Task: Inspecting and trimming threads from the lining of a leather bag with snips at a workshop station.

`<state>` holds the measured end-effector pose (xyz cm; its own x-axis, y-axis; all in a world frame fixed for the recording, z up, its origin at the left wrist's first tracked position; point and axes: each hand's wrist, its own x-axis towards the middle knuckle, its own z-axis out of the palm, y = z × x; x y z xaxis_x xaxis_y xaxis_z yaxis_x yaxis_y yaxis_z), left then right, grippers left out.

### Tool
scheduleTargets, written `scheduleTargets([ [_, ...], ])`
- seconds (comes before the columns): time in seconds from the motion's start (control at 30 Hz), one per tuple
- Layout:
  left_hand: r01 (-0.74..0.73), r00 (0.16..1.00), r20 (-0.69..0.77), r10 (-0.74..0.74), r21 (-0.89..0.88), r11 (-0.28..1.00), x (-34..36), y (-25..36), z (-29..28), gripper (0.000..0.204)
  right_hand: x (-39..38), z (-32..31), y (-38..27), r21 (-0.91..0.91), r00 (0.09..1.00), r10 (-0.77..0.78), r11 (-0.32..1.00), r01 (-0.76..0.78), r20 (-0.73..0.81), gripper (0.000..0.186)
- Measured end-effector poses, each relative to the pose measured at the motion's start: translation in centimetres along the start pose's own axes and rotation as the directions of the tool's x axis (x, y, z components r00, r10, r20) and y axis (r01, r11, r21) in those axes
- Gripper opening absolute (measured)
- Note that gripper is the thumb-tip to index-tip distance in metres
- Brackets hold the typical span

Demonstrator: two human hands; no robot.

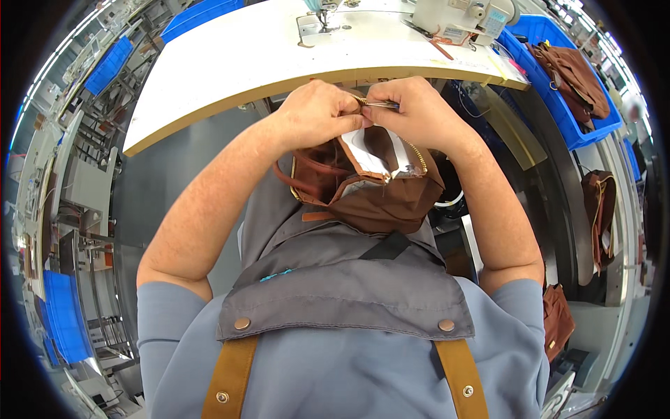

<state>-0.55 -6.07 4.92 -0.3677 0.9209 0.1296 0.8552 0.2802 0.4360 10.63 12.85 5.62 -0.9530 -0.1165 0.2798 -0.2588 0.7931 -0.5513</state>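
Brown bag (363, 192), held over the lap below the white table (230, 63) edge | left hand (314, 112) fingers pinched on its zipper (419, 155) end | right hand (412, 112) pinching there too, apparently gripping small metal snips (382, 105) (mostly hidden) | bag's lower half covered by apron (349, 293)

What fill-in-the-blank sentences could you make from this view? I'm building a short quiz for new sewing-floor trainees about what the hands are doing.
1. Both hands, left hand and right hand, pinch the top edge of a ____-coloured bag.
2. The right hand's fingers hold a small metal tool at the bag's brass ____.
3. The hands work in front of a white table that carries a ____ machine.
4. More bags lie in a ____ bin at the right.

Missing words: brown; zipper; sewing; blue
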Motion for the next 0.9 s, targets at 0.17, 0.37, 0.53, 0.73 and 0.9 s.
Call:
scheduleTargets([
  [0.17,-0.007,0.997,0.071,0.010,-0.048,0.999,0.2,-2.6,1.3,0.040,-0.1,-1.8,4.7,-0.149,0.995,0.017,0.988,-0.032,-0.098,0.016],
  [0.37,-0.087,0.996,0.018,0.088,-0.055,0.995,-0.6,-4.4,3.5,0.040,-1.5,-5.0,6.9,-0.325,0.955,0.295,0.902,-0.286,-0.020,0.015],
  [0.53,-0.269,0.960,-0.094,0.262,-0.074,0.960,2.7,-2.6,3.8,0.035,2.9,-2.9,5.2,-0.239,0.998,0.015,0.971,-0.029,-0.062,0.032],
  [0.73,-0.184,0.974,-0.128,0.189,0.047,0.982,2.9,-0.5,4.8,0.025,7.8,-0.9,5.1,-0.201,0.984,-0.091,0.972,0.122,0.155,0.022],
  [0.9,-0.184,0.981,-0.061,0.184,0.006,0.983,2.6,0.1,5.0,0.026,8.5,-0.6,6.2,-0.162,0.970,-0.121,0.974,0.156,0.209,0.011],
])
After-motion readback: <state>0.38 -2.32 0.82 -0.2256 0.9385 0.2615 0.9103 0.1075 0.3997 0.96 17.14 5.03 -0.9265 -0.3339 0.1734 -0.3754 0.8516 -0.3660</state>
